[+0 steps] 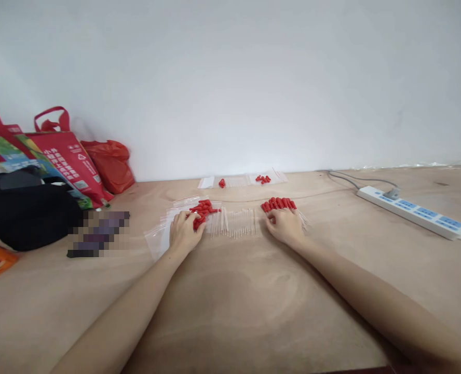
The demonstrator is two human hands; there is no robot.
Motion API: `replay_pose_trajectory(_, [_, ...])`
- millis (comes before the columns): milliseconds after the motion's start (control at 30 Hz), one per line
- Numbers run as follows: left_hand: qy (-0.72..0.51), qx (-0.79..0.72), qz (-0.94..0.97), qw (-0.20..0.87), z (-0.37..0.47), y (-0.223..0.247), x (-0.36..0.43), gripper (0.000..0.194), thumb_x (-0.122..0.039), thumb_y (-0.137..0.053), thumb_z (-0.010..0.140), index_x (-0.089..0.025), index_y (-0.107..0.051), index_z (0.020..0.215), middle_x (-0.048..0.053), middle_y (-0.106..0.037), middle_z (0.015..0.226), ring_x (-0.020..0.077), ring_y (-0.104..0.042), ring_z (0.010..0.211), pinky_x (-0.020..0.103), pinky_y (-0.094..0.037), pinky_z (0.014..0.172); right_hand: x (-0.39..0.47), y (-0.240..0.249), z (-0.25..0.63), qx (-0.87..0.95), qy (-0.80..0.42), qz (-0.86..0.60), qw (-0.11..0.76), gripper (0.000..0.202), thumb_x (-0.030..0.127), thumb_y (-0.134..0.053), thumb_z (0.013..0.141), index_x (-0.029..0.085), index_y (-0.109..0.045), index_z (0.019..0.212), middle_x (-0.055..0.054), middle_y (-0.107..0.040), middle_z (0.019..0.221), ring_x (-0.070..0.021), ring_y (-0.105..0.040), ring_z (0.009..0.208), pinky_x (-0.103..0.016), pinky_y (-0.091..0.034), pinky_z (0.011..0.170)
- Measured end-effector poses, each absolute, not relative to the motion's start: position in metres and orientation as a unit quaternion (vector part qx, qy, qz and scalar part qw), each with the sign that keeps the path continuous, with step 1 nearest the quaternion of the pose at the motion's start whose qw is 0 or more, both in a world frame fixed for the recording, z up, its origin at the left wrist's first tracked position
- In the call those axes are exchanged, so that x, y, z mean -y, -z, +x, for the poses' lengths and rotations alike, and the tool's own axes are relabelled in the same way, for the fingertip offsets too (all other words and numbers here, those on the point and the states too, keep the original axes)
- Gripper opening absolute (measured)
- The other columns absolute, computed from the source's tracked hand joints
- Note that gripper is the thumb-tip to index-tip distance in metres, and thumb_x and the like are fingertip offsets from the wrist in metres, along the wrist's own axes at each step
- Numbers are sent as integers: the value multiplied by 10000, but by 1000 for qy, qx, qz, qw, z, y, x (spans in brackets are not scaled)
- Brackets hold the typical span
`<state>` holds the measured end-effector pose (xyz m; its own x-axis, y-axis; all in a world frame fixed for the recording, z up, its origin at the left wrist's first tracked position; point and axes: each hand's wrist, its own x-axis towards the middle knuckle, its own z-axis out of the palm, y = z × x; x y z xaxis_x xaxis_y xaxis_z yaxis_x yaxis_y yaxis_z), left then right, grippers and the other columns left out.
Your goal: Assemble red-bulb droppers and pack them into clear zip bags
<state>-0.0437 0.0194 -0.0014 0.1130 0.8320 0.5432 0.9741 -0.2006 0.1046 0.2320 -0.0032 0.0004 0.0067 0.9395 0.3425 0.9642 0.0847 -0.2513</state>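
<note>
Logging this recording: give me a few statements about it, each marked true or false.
The left hand is at a loose pile of small red pieces. True.
A grey plug sits in the long white power strip. True.
The right hand rests on the power strip. False: the right hand is at a row of small red pieces.
A crumpled red plastic bag lies right of the power strip. False: the crumpled red plastic bag lies left of it.
</note>
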Motion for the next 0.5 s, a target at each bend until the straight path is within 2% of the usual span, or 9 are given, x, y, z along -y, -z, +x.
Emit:
replay_pose_trajectory(200, [240, 626, -728, 147, -40, -2, -18, 247, -385, -575, 710, -199, -592, 872, 59, -536, 925, 245, -488, 909, 335, -393, 762, -15, -10, 201, 677, -14, -725, 130, 364, 409, -411, 775, 122, -632, 806, -144, -652, 809, -269, -582, 821, -399, -292, 761])
replay_pose_trajectory(333, [241, 627, -723, 161, -40, -2, -21, 252, -360, -483, 791, -224, -594, 972, 59, -542, 947, 240, -496, 908, 334, -388, 752, -22, -15, 191, 661, -51, -740, 109, 349, 347, -404, 775, 101, -643, 840, -173, -643, 880, -269, -586, 847, -392, -308, 748])
replay_pose_trajectory(500, [216, 633, -726, 156, -40, -3, -25, 278, -294, -433, 818, -233, -567, 1054, 65, -542, 948, 238, -511, 885, 331, -381, 729, -26, -18, 186, 654, -85, -746, 91, 309, 289, -436, 742, 104, -645, 874, -183, -633, 929, -270, -590, 857, -404, -312, 761])
